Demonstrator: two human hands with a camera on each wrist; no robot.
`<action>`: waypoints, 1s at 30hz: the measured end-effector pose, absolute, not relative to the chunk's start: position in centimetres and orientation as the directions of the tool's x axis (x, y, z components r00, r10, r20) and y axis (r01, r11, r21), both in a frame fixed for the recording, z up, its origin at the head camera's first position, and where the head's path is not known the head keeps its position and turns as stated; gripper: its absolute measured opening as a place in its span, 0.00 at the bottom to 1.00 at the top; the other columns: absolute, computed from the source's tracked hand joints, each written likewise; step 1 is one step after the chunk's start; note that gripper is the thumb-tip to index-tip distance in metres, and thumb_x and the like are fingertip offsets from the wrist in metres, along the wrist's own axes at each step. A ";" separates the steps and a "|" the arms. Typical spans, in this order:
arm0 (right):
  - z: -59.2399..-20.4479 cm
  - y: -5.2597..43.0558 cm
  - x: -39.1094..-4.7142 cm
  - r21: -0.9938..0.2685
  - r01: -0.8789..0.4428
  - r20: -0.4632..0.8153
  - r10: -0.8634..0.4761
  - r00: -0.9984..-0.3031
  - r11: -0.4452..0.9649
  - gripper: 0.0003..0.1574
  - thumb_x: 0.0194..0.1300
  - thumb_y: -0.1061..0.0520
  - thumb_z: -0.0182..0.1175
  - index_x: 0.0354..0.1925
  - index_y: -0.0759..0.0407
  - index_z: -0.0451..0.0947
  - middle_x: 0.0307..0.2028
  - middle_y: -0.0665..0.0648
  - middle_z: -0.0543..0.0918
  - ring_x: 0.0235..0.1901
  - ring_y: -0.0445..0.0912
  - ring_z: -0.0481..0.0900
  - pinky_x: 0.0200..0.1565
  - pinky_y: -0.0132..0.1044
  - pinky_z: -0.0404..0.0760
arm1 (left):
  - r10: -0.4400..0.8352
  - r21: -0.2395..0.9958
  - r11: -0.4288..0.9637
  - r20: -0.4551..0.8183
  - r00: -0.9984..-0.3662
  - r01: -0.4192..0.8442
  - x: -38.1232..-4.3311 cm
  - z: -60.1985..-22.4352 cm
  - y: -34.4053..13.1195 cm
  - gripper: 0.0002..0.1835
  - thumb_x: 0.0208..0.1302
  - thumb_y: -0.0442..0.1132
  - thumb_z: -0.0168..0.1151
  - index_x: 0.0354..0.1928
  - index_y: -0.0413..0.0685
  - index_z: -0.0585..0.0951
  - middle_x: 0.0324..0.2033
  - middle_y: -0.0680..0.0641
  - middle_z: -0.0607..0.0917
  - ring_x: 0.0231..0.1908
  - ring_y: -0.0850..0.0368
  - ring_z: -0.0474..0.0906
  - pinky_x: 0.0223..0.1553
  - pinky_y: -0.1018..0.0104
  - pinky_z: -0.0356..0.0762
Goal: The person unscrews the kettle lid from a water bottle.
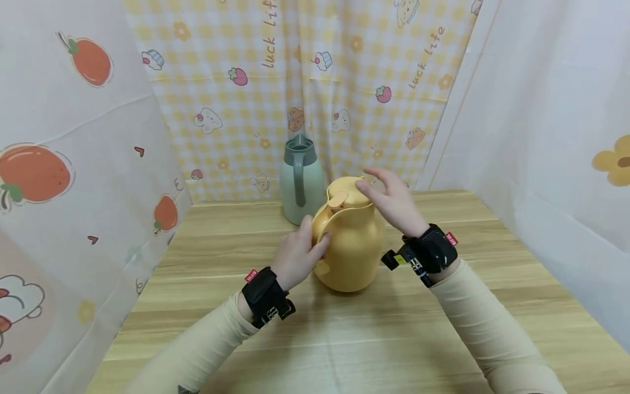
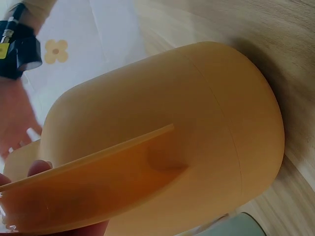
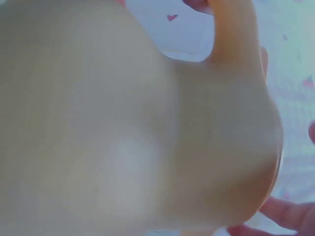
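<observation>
A yellow thermos jug (image 1: pixel 351 251) stands on the wooden table, its handle turned toward the left. My left hand (image 1: pixel 297 254) grips that handle (image 2: pixel 98 182), with the thumb on the near side. On top of the jug is a round yellow lid (image 1: pixel 355 189) with a tab (image 1: pixel 338 200) above the handle. My right hand (image 1: pixel 398 205) is at the lid's right side, fingers mostly straight and spread, fingertips touching its edge. In the right wrist view the jug's body (image 3: pixel 98 123) fills most of the picture.
Behind the yellow jug, slightly left, stands a pale green thermos jug (image 1: pixel 311 189) with a dark green handle and top. Printed curtains (image 1: pixel 236 137) hang along the back and both sides of the wooden table (image 1: pixel 211 328).
</observation>
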State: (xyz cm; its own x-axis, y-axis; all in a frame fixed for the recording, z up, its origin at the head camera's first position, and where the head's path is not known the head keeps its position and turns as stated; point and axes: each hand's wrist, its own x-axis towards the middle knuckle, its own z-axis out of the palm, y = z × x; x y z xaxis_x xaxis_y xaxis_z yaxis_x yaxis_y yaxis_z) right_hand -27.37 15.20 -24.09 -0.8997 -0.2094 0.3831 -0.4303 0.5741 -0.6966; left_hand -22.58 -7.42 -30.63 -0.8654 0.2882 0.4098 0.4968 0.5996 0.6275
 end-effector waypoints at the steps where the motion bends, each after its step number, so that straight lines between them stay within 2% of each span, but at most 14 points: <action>1: -23.8 14.7 -27.3 -0.640 -0.446 0.396 -0.229 -0.889 0.626 0.42 0.69 0.34 0.52 0.66 0.62 0.67 0.65 0.63 0.69 0.67 0.56 0.61 0.65 0.56 0.55 | 0.289 0.628 0.600 0.408 -0.866 0.496 -22.6 -30.6 -7.4 0.13 0.72 0.49 0.54 0.36 0.49 0.67 0.20 0.57 0.78 0.19 0.61 0.73 0.20 0.65 0.70; 4: -23.5 13.3 -27.1 -0.474 -0.469 0.430 -0.270 -0.862 0.745 0.45 0.65 0.29 0.53 0.62 0.62 0.73 0.60 0.62 0.75 0.62 0.56 0.69 0.61 0.54 0.60 | 0.289 0.629 0.602 0.403 -0.869 0.492 -22.8 -30.7 -7.3 0.13 0.72 0.49 0.54 0.37 0.49 0.67 0.20 0.56 0.77 0.18 0.61 0.73 0.19 0.65 0.69; 7: -23.6 12.3 -27.1 -0.376 -0.445 0.449 -0.261 -0.855 0.812 0.47 0.60 0.25 0.56 0.57 0.62 0.77 0.54 0.62 0.80 0.56 0.56 0.75 0.56 0.52 0.69 | 0.286 0.624 0.608 0.403 -0.869 0.490 -22.9 -30.8 -7.3 0.13 0.72 0.49 0.54 0.36 0.48 0.67 0.20 0.56 0.77 0.18 0.60 0.72 0.18 0.65 0.69; 10: -23.7 11.4 -27.0 -0.318 -0.405 0.450 -0.240 -0.860 0.857 0.50 0.56 0.21 0.55 0.51 0.62 0.80 0.47 0.62 0.82 0.46 0.55 0.79 0.43 0.50 0.78 | 0.283 0.617 0.618 0.403 -0.870 0.487 -22.9 -31.0 -7.3 0.13 0.72 0.47 0.54 0.36 0.47 0.67 0.20 0.55 0.77 0.17 0.60 0.72 0.18 0.65 0.69; 13: -23.5 10.3 -27.0 -0.219 -0.362 0.453 -0.235 -0.860 0.906 0.49 0.53 0.18 0.53 0.41 0.62 0.81 0.37 0.62 0.80 0.36 0.55 0.78 0.32 0.48 0.77 | 0.278 0.620 0.620 0.400 -0.873 0.482 -23.0 -31.1 -7.3 0.12 0.72 0.47 0.54 0.37 0.46 0.67 0.20 0.55 0.78 0.18 0.61 0.73 0.18 0.65 0.69; 16: -23.4 9.4 -27.1 -0.149 -0.314 0.442 -0.221 -0.869 0.938 0.47 0.53 0.19 0.52 0.34 0.62 0.77 0.33 0.61 0.75 0.32 0.55 0.76 0.27 0.47 0.76 | 0.274 0.622 0.615 0.408 -0.871 0.485 -23.1 -31.1 -7.3 0.12 0.72 0.47 0.54 0.37 0.46 0.67 0.20 0.56 0.79 0.18 0.62 0.74 0.18 0.65 0.70; 22: -23.9 9.4 -27.2 -0.148 -0.331 0.471 -0.228 -0.852 0.932 0.42 0.58 0.26 0.53 0.37 0.65 0.73 0.34 0.61 0.74 0.36 0.56 0.73 0.34 0.46 0.74 | 0.283 0.602 0.610 0.442 -0.851 0.515 -23.2 -31.1 -7.0 0.13 0.72 0.47 0.54 0.36 0.46 0.67 0.20 0.56 0.80 0.18 0.63 0.74 0.18 0.66 0.69; 25: -24.4 9.6 -27.3 -0.162 -0.398 0.511 -0.269 -0.817 0.903 0.40 0.60 0.31 0.54 0.43 0.67 0.73 0.37 0.62 0.76 0.41 0.57 0.73 0.43 0.47 0.71 | 0.296 0.613 0.597 0.430 -0.853 0.517 -23.1 -31.1 -7.1 0.13 0.72 0.47 0.54 0.37 0.46 0.66 0.21 0.55 0.80 0.19 0.64 0.75 0.18 0.66 0.70; 30: -24.6 9.9 -27.7 -0.177 -0.450 0.505 -0.311 -0.805 0.875 0.43 0.61 0.32 0.52 0.57 0.67 0.72 0.48 0.65 0.77 0.52 0.58 0.72 0.54 0.49 0.68 | 0.316 0.640 0.568 0.410 -0.856 0.517 -23.1 -31.0 -7.3 0.14 0.72 0.47 0.54 0.40 0.45 0.66 0.22 0.54 0.80 0.20 0.64 0.76 0.19 0.65 0.70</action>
